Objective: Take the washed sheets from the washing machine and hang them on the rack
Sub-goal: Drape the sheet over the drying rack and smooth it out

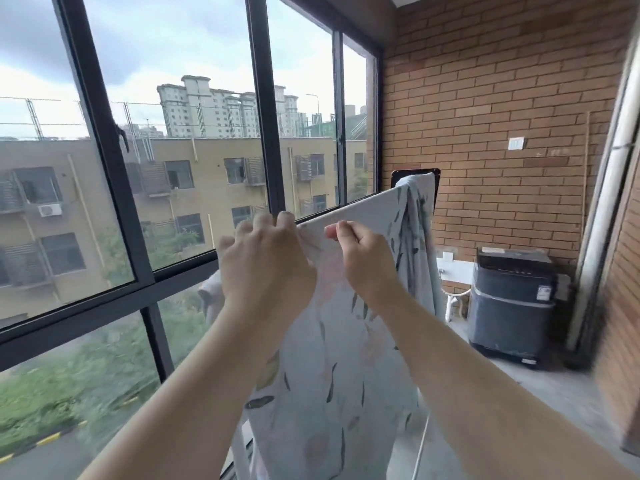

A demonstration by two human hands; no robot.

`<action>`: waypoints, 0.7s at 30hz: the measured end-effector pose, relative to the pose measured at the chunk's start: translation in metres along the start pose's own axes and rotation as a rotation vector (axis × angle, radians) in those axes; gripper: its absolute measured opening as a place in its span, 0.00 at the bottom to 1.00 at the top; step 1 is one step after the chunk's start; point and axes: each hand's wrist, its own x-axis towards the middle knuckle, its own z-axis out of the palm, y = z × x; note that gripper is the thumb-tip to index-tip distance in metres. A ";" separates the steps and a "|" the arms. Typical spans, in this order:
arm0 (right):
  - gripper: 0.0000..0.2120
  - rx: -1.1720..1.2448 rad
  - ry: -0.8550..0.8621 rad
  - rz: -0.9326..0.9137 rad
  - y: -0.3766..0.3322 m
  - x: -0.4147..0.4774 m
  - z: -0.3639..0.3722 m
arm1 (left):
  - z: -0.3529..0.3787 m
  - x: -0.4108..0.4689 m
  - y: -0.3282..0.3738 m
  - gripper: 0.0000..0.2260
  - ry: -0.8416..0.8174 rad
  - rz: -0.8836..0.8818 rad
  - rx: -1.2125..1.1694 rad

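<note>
- The pale blue, leaf-printed cotton sheet (332, 341) is hanging well to the left of the dark grey top-loading washing machine (512, 306) and nearer the viewer. Its top edge is running taut away from the viewer and ending above and left of the machine. Whatever rail is carrying it is hidden under the cloth.
- Likely fault 1: the far end, up and left of the machine, is bunching into a thick fold. If it is left gathered, that part would probably dry slowly and crease.
- Likely fault 2: most of the wet cloth is draping on the near side. If both grips are released before the weight is balanced, the sheet could slide off toward the floor.
- Likely fault 3: a hard pull along the edge could drag the far end loose.
- The left hand (266, 261) is being held raised, back toward the viewer, its fingers (284, 220) curling over and gripping the top edge.
- The right hand (363, 258), the one closer to the machine, is pinching the same edge between thumb and forefinger (341, 232), with the other fingers folding into the palm.
- Both forearms are reaching up and forward, with the hands close together but apart.
</note>
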 end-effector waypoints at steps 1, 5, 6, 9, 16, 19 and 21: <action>0.15 0.005 0.000 0.014 0.007 0.006 -0.008 | 0.006 0.005 0.010 0.18 -0.035 -0.004 0.064; 0.14 0.035 -0.029 0.039 0.049 0.036 -0.049 | 0.045 0.034 0.052 0.16 -0.113 -0.040 0.218; 0.14 0.037 -0.040 0.040 0.062 0.045 -0.059 | 0.056 0.043 0.062 0.16 -0.117 -0.051 0.235; 0.14 0.040 -0.066 0.046 0.103 0.075 -0.087 | 0.092 0.076 0.087 0.13 -0.092 -0.108 0.227; 0.15 -0.114 -0.239 -0.022 0.166 0.157 -0.122 | 0.144 0.139 0.101 0.31 -0.093 -0.315 0.356; 0.17 -0.119 -0.280 -0.055 0.180 0.189 -0.119 | 0.159 0.139 0.105 0.35 -0.038 -0.308 0.565; 0.18 -0.107 -0.293 -0.088 0.186 0.207 -0.113 | 0.166 0.136 0.110 0.34 0.005 -0.309 0.623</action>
